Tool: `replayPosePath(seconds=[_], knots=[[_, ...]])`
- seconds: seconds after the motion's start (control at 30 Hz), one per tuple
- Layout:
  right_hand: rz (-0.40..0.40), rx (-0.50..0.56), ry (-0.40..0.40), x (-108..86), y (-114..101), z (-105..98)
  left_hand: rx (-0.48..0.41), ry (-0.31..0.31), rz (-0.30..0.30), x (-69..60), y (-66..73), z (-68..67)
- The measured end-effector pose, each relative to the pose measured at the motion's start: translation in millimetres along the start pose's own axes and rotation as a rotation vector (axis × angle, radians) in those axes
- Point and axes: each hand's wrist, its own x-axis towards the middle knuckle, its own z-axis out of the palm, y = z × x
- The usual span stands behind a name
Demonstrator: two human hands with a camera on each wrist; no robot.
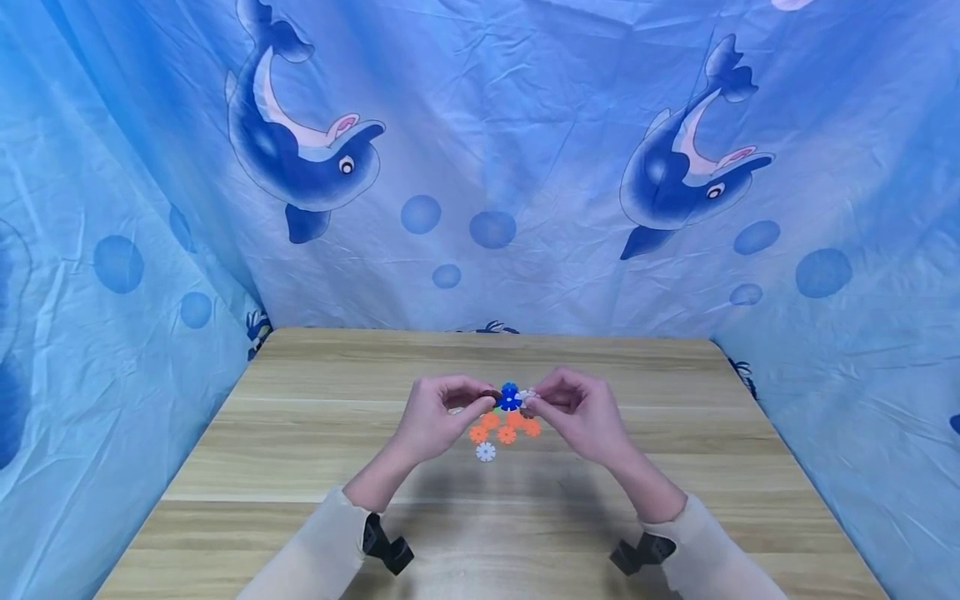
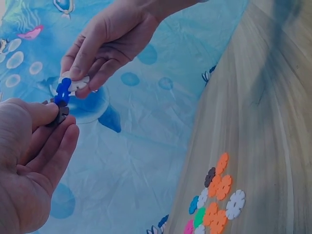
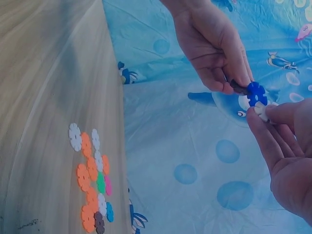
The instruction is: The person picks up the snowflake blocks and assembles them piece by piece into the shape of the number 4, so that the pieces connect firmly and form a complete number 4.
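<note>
Both hands were raised over the tabletop (image 1: 300, 467), fingertips nearly meeting. The left hand (image 1: 442, 421) pinched a dark brown notched disc (image 2: 62, 116) between thumb and fingers. The right hand (image 1: 588, 421) pinched a white notched disc (image 2: 80, 85) in the same fashion. Between them was a blue disc (image 3: 257, 95), touching the brown piece on its left-hand side and the white one on its right; how deeply the notches were engaged could not be told, as fingers covered part of the joins. All three were held clear of the wood.

Loose discs of the same flower-like shape lay flat on the tabletop below, in a close cluster. Orange discs (image 1: 507, 434) were the most numerous, several touching or overlapping. A lone white disc (image 1: 485, 452) lay at the side of the cluster nearest the person. Also in the group: a green disc (image 3: 101, 183) beside a pink disc (image 3: 108, 185), more white pieces (image 3: 98, 161), a teal disc (image 3: 109, 212) and a second brown disc (image 3: 100, 223), these last two near each other in the right wrist view.

Pale sleeves (image 1: 311, 546) covered the forearms, with a black device (image 1: 386, 543) at each wrist. Blue curtain (image 1: 525, 100), printed with dolphins (image 1: 300, 150) and bubbles, hung behind and on both sides.
</note>
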Motion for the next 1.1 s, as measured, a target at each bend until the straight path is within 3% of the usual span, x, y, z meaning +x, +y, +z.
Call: replayPosePath(seconds=[0.4,0.57,0.8,0.97,1.1], knots=[[0.017,-0.106,-0.049,4.8,7,-12,0.033,0.03,0.003,-1.5,2.8,-7.2],[0.11,-0.14,-0.024,9.4,29,-25,0.033,0.04,-0.003,-1.3,3.8,-9.5],[0.274,-0.295,0.016,11.6,66,-33,-0.002,0.031,0.0,-1.1,6.0,-10.6],[0.296,-0.361,0.017,9.6,89,-36,-0.004,0.019,-0.002,-0.5,5.3,-10.0],[0.284,-0.423,-0.044,7.4,98,-33,-0.008,0.012,-0.005,-0.2,3.8,-8.8]])
